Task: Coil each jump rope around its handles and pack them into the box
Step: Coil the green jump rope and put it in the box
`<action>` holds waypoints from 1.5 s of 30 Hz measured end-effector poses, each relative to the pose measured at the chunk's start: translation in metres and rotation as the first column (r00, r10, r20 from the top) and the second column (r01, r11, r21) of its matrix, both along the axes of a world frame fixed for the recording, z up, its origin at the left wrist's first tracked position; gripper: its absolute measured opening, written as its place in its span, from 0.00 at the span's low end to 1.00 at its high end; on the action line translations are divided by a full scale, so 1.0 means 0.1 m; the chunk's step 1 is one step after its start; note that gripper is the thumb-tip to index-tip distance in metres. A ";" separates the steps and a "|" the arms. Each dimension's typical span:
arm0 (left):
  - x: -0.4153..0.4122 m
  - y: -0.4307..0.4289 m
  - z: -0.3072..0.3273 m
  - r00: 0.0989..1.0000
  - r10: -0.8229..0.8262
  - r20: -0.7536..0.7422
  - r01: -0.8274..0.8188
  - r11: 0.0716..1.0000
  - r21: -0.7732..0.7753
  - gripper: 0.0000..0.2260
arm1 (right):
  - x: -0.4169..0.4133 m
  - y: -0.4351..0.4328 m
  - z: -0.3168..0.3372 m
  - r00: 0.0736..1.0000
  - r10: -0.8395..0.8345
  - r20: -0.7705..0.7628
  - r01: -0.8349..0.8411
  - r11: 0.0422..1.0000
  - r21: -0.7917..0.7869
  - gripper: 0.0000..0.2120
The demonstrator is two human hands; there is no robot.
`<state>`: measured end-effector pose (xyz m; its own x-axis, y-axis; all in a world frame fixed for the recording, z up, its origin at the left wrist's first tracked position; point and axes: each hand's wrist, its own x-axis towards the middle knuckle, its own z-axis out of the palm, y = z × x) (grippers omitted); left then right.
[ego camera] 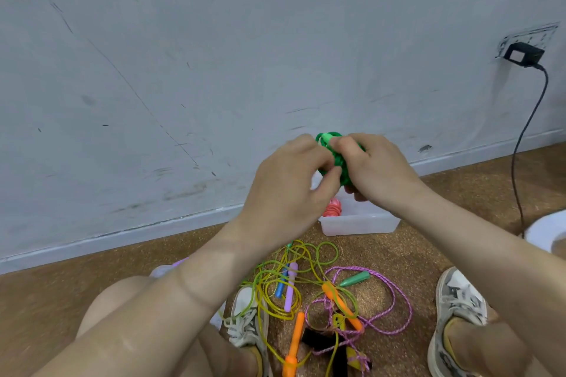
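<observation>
Both hands hold a coiled green jump rope (pixel 337 159) up in front of the wall, above the box. My left hand (pixel 291 190) grips its left side with curled fingers, and my right hand (pixel 376 168) pinches its top and right side. Below them a translucent white box (pixel 358 223) stands on the floor, with a coiled red rope (pixel 332 208) inside at its left. A tangle of loose ropes (pixel 309 288) lies between my feet: yellow-green cord, a pink braided rope (pixel 398 294), orange handles (pixel 294 343), and blue, purple and green handles.
My shoes (pixel 456 300) and knees frame the rope pile on the brown floor. A black charger (pixel 523 53) hangs from a wall socket at the right, its cable running down to the floor. A white round object (pixel 551 229) sits at the right edge.
</observation>
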<state>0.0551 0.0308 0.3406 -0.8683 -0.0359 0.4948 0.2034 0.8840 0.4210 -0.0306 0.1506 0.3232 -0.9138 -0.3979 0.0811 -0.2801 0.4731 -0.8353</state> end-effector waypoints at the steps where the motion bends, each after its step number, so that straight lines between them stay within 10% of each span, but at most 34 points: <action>1: -0.01 -0.03 -0.03 0.997 -0.068 -0.032 0.062 0.986 -0.154 0.06 | 0.00 0.01 -0.01 0.997 -0.001 0.075 0.003 1.000 -0.030 0.22; 11: -0.06 -0.15 -0.13 0.980 -0.178 -0.093 0.124 0.902 -0.413 0.04 | 0.10 0.13 0.07 0.791 0.052 0.610 0.128 0.960 -0.247 0.21; 17: -0.02 -0.03 -0.20 0.996 -0.062 0.056 0.080 0.906 -0.416 0.20 | 0.07 0.13 -0.03 0.783 0.004 0.622 0.180 0.956 -0.232 0.23; 22: -0.10 0.03 -0.20 0.957 -0.068 0.282 0.044 0.995 0.092 0.22 | -0.04 0.23 -0.02 0.729 0.238 0.642 0.041 0.921 -0.387 0.20; 26: -0.27 0.01 -0.15 0.810 -0.399 0.429 -0.184 0.522 0.833 0.09 | -0.11 0.35 -0.10 0.819 0.306 0.485 -0.207 0.946 -0.248 0.24; 29: -0.46 0.08 -0.22 0.804 -0.378 0.459 -0.257 0.475 0.842 0.13 | -0.22 0.42 -0.16 0.955 0.237 0.178 -0.250 0.967 0.056 0.34; 32: -0.74 0.18 -0.35 0.824 -0.257 0.505 -0.336 0.496 0.801 0.17 | -0.34 0.44 -0.28 0.980 0.176 0.091 -0.181 0.983 0.042 0.34; 38: -1.26 0.29 -0.72 0.820 -0.294 0.491 -0.367 0.389 0.845 0.15 | -0.80 0.60 -0.49 0.836 0.006 0.548 0.119 0.974 -0.192 0.32; 45: -1.92 0.05 -1.54 0.794 -0.260 0.550 -0.420 0.420 0.805 0.11 | -1.47 0.32 -1.24 0.699 -0.006 0.715 0.116 0.988 -0.105 0.22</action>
